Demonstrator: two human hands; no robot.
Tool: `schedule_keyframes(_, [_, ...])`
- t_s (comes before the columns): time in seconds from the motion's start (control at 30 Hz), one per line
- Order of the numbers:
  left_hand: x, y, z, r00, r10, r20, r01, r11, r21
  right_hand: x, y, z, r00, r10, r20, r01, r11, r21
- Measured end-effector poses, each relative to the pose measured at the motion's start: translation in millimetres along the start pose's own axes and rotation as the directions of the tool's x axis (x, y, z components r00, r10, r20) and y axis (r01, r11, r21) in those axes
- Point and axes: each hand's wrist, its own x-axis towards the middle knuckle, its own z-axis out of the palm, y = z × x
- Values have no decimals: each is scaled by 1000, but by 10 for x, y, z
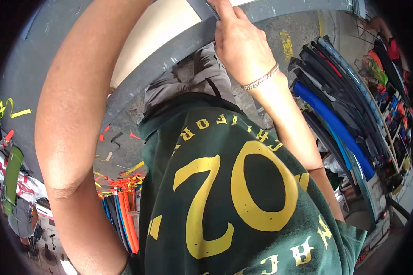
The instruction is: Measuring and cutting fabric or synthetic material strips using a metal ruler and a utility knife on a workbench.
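Note:
My right hand (244,45), with a chain bracelet (261,79) at its wrist, is at the top, over the grey table edge (195,40). Its fingers are bent and pressed together beside a thin dark edge or tool, and their tips run out of the picture. What they hold cannot be made out. My left arm (80,87) stretches up the left side, and its hand lies beyond the upper edge. Between the arms, a cream flat sheet (153,34) lies on the grey surface.
Rolls of dark and blue fabric (332,123) are stacked on the right. Orange and blue strips (126,215) hang at the lower left. A yellow ribbon (13,110) lies on the grey surface at the far left. A green rolled piece (12,176) stands below it. Scraps litter the floor.

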Motion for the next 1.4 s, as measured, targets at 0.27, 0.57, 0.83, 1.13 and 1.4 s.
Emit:
schedule_keyframes(0.27, [16,-169,24,942,327,73,-286,898,-334,77,29,59,994,-98,-41,98,995,-2])
schedule_keyframes(0.57, [75,173,232,912,-331,-242,386,892,235,-118,111,88,995,-84,-50,85,996,26])
schedule_keyframes(0.83, [3,362,230,943,-242,-229,297,921,251,-803,428,309,998,-19,-58,22,998,53])
schedule_keyframes(1.13, [104,247,492,826,-377,-419,424,906,20,-1328,1210,450,949,82,-304,-15,977,215])
schedule_keyframes(1.4, [-448,494,1163,363,-410,-837,5,899,-438,-981,1696,262,956,-92,-279,123,988,95])
